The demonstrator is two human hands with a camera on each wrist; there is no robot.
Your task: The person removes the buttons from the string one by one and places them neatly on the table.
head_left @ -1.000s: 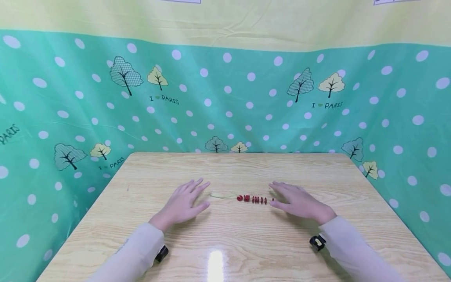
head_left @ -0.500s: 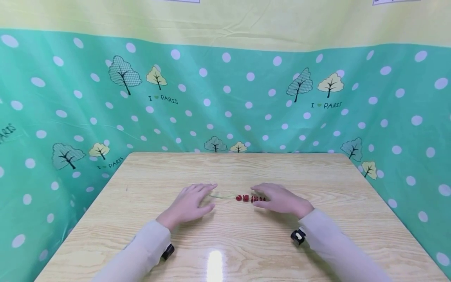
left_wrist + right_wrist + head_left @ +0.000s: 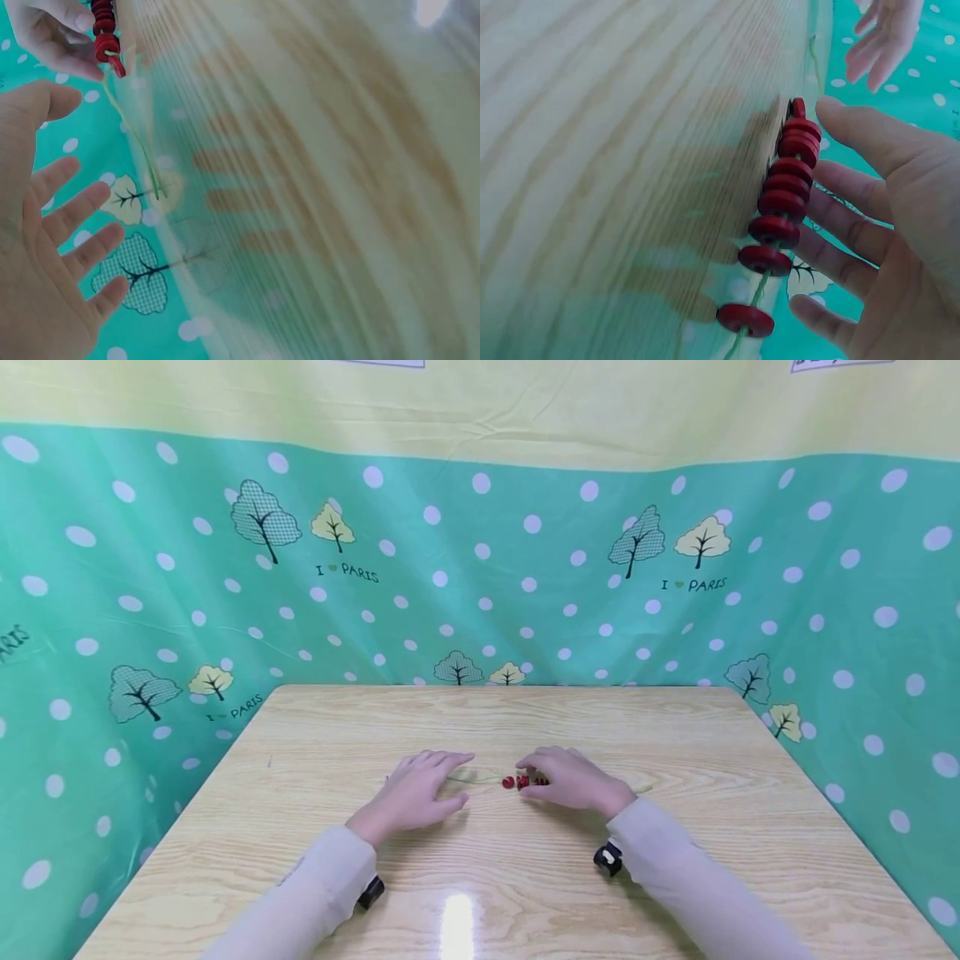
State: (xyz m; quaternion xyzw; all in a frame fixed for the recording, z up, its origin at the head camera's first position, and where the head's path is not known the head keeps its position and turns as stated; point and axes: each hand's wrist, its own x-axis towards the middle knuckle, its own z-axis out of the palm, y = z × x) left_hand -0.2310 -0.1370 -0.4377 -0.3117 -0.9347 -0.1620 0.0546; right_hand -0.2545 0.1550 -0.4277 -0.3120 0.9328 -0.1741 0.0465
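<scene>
A pale green string (image 3: 480, 778) lies across the wooden table, threaded with several red disc beads (image 3: 781, 203). My right hand (image 3: 573, 780) is held over the beaded part with its fingers spread and loosely bent. In the right wrist view the beads show beside its thumb and fingers, and nothing is gripped. My left hand (image 3: 420, 792) is near the string's bare left end, palm down, fingers apart and holding nothing. The left wrist view shows the string (image 3: 131, 129) running away from its fingers towards the beads (image 3: 106, 45). My right hand hides part of the beads in the head view.
The light wooden table (image 3: 480, 718) has a glossy top that reflects hands and light. A green dotted curtain (image 3: 480, 585) with printed trees hangs behind it and at both sides. A small black device (image 3: 607, 860) is strapped under my right wrist, another (image 3: 371, 892) under the left.
My right hand has moved left along the string and now covers more of the beads. My left hand has shifted slightly right. The beads and string stay about where they were.
</scene>
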